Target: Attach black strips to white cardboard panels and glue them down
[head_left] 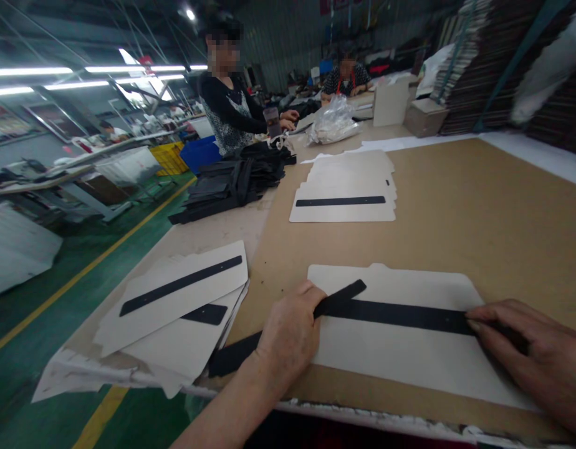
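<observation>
A factory workshop is stretching out around a broad worktable (479,212).
Tube lights (134,70) are glowing in rows beneath bare roof beams (148,25), and a yellow line (105,256) is running across the green floor (96,240). A yellow crate (169,160) and a blue crate (200,154) are standing off to the left, while a tall stack of flat sheets (484,75) is towering at the right. One co-worker (229,109) is standing beside piled dark material (236,181); another person (346,78) is showing farther back.
</observation>
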The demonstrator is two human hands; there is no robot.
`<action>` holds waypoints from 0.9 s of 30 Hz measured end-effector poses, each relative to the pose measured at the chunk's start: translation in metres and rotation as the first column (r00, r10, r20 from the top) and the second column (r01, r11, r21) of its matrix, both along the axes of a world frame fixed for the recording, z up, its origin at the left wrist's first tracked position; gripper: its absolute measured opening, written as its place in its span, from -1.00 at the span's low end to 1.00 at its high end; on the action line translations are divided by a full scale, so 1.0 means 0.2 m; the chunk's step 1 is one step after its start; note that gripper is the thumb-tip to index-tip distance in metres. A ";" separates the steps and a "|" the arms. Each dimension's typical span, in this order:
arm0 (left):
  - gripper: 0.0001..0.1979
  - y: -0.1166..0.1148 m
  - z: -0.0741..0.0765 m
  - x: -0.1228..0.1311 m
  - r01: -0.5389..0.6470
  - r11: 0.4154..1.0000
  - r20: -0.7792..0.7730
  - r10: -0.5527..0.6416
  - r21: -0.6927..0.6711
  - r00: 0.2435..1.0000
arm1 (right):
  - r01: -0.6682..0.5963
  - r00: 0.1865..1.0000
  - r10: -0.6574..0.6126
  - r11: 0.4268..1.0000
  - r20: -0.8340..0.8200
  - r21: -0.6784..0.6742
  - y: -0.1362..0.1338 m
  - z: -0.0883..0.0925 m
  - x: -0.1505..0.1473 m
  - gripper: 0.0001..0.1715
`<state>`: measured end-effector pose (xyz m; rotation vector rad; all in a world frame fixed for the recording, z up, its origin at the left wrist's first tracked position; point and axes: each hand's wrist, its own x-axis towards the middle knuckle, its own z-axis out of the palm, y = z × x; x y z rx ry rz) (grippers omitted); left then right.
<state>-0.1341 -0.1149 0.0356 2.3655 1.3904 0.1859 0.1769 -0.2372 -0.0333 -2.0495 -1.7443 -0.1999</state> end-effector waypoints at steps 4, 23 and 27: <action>-0.48 -0.07 0.00 0.00 0.107 0.993 -0.226 -0.093 0.049 0.970 | -0.092 0.978 0.102 0.994 0.180 -0.062 -0.02 0.12 -0.09 -0.69; -0.28 -0.12 -0.04 0.01 0.201 0.979 -0.468 -0.157 0.046 0.870 | -0.192 0.849 0.279 0.954 0.450 -0.229 -0.02 0.15 -0.22 -0.59; -0.36 -0.14 0.01 -0.04 0.220 0.975 -0.357 -0.206 0.000 0.911 | -0.259 0.888 0.281 0.960 0.364 -0.111 -0.07 0.16 -0.19 -0.68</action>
